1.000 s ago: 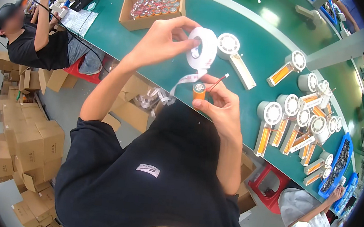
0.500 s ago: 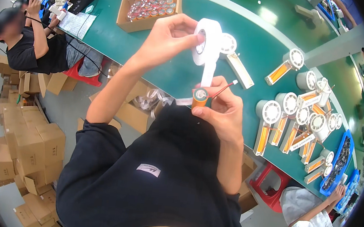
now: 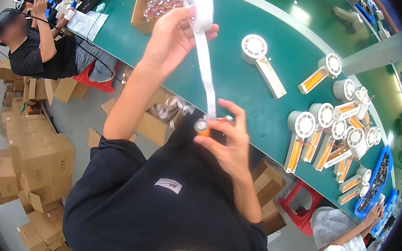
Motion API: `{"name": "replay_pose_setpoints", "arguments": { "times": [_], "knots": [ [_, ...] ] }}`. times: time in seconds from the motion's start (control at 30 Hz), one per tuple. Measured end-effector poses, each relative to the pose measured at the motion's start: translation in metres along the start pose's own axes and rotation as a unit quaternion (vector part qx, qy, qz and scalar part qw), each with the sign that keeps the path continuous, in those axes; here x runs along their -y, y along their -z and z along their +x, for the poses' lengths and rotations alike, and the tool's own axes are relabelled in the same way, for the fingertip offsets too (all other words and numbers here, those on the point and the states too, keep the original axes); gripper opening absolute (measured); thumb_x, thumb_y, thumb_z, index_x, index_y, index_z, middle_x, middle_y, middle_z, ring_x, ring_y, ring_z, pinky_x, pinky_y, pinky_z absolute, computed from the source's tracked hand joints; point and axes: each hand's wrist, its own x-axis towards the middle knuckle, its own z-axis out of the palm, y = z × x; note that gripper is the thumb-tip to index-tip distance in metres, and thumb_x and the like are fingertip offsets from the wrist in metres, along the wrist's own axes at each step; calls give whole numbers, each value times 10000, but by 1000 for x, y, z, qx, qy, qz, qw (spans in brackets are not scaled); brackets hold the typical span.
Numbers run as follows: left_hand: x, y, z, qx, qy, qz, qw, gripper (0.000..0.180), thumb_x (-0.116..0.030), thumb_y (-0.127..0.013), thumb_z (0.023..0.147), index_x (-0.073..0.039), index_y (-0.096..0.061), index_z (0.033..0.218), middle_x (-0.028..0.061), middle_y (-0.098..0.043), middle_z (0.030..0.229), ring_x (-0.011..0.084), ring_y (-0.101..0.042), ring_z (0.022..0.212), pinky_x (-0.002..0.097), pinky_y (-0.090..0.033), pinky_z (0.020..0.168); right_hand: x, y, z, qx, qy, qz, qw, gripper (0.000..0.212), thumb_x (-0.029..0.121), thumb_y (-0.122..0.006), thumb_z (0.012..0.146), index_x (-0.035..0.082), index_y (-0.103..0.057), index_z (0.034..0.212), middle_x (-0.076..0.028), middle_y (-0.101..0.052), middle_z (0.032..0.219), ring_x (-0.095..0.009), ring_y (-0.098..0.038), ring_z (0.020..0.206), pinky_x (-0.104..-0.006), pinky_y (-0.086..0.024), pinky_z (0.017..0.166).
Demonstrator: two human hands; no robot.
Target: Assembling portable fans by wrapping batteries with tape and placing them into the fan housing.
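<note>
My left hand (image 3: 173, 37) is closed on a roll of white tape (image 3: 202, 5), held up over the table. A strip of tape (image 3: 204, 72) runs taut from the roll down to my right hand (image 3: 229, 138). That hand pinches an orange cylindrical battery cell (image 3: 202, 128) between thumb and fingers, its silvery end facing up. The strip's lower end meets the cell near my fingertips; exactly how it is stuck there is hidden. Beyond my right hand, a white round fan (image 3: 254, 47) with an open handle trough (image 3: 270, 78) lies on the green table.
A cardboard box of orange cells (image 3: 144, 11) stands on the table (image 3: 227, 59). Several fan assemblies (image 3: 304, 124) with orange cells crowd the right, beside a blue tray (image 3: 373, 185). Cartons (image 3: 41, 153) are stacked at left. Co-workers (image 3: 37, 49) sit on both sides.
My left hand has moved up and left with the roll, drawing out a longer strip. My right hand has come down and nearer my body with the cell.
</note>
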Motion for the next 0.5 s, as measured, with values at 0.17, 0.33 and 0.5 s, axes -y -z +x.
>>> {"name": "replay_pose_setpoints", "arguments": {
  "times": [0.17,0.33,0.5],
  "knots": [
    [13,5,-21,-41,-68,76,994,256,-114,-607,901,38,-460,1044,182,-623,1008,261,-653,914,473,-555,818,27,28,5,-132,7,135,982,354,-66,-742,726,-54,-623,1059,-78,-587,975,-133,-526,890,-264,-440,797],
    [46,-9,-56,23,-10,110,994,288,-158,-577,932,-6,-416,1116,152,-648,973,244,-678,851,428,-591,717,44,41,18,-229,-1,159,960,305,-50,-714,782,-94,-601,1062,-64,-574,979,-108,-559,820,-226,-480,739],
    [52,-20,-70,31,47,38,998,290,-97,-632,897,-23,-399,1054,145,-653,988,181,-653,892,329,-549,759,44,45,17,-202,51,111,972,341,-4,-727,792,-90,-602,1098,-64,-572,965,-105,-565,816,-225,-479,746]
  ]
}}
